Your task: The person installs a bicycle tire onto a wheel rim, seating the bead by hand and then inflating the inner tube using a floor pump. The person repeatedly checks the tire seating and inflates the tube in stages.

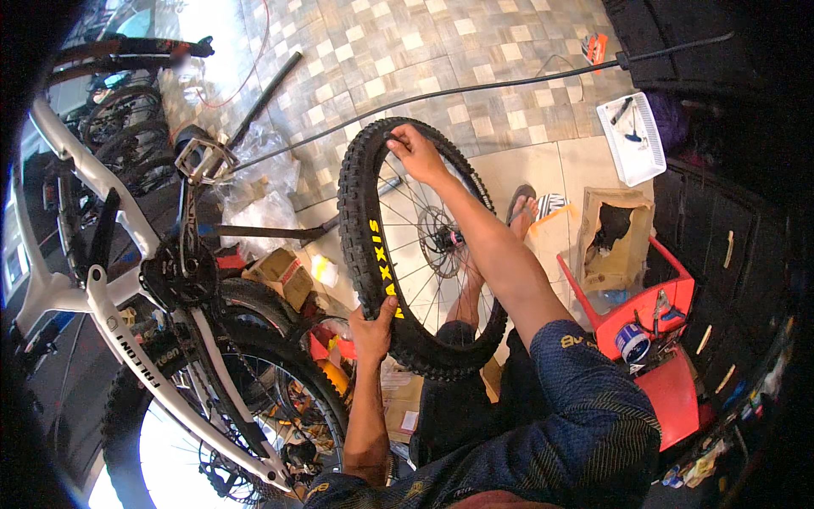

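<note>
We hold a bicycle wheel upright in front of us, its knobby black tyre bearing yellow lettering on the side wall. Our left hand grips the tyre low on its left side, thumb over the side wall and fingers curled round the tread. Our right hand sits at the top of the wheel, fingers bent and pressing at the tyre's inner edge where it meets the rim (whether they pinch anything there we cannot tell). The spokes and the hub with its disc show through the middle, and the wheel's lower edge rests against our lap.

To our left stands a white bike frame with a crank and pedal, its own rear wheel just beside the one we hold. A foot in a sandal rests on the tiled floor beyond the wheel. To our right stands a red stool with a roll of tape on it, a torn cardboard box behind it, and farther off a white tray of tools. A long black cable arcs across the floor.
</note>
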`<control>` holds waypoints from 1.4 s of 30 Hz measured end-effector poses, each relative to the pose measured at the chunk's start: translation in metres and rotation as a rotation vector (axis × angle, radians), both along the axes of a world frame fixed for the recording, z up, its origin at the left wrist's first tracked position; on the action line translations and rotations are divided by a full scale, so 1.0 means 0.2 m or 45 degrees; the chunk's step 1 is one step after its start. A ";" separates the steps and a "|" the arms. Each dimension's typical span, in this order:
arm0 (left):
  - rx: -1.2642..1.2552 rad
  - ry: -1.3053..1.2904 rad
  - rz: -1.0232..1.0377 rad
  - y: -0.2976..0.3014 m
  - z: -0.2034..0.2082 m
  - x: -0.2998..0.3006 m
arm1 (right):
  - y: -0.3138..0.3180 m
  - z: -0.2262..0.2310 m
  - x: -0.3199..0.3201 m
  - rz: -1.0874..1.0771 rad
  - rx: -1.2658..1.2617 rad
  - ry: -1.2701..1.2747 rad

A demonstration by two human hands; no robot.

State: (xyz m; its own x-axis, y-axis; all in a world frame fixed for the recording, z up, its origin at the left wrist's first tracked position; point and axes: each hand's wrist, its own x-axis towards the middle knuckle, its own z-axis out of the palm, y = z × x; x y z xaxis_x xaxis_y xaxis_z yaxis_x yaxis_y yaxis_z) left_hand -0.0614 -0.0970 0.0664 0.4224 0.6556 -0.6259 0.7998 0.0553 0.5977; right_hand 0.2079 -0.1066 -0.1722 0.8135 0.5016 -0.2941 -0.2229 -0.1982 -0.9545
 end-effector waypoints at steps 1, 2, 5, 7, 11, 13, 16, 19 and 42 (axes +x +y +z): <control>-0.031 0.002 -0.002 -0.01 -0.01 -0.01 | 0.02 -0.06 -0.02 0.013 -0.036 -0.041; -0.056 0.001 0.003 -0.02 -0.01 -0.01 | 0.03 -0.10 -0.03 0.025 -0.067 -0.049; -0.069 0.005 -0.048 -0.01 -0.02 -0.01 | 0.05 -0.18 -0.07 0.033 -0.123 -0.043; -0.097 -0.078 -0.002 0.00 -0.04 -0.02 | 0.06 -0.23 -0.06 0.099 -0.158 -0.016; -0.059 -0.006 0.023 0.04 -0.07 -0.06 | 0.12 -0.28 -0.06 0.210 -0.214 -0.076; -0.026 0.024 0.023 0.06 -0.07 -0.06 | 0.14 -0.27 -0.07 0.221 -0.201 -0.111; -0.076 -0.059 0.081 0.05 -0.10 -0.06 | 0.13 -0.23 -0.12 0.182 -0.111 -0.151; -0.071 -0.075 0.103 0.04 -0.12 -0.06 | 0.14 -0.16 -0.15 0.174 0.032 -0.140; 0.190 -0.238 0.196 -0.03 -0.25 0.06 | 0.25 -0.03 -0.16 0.038 -0.169 0.074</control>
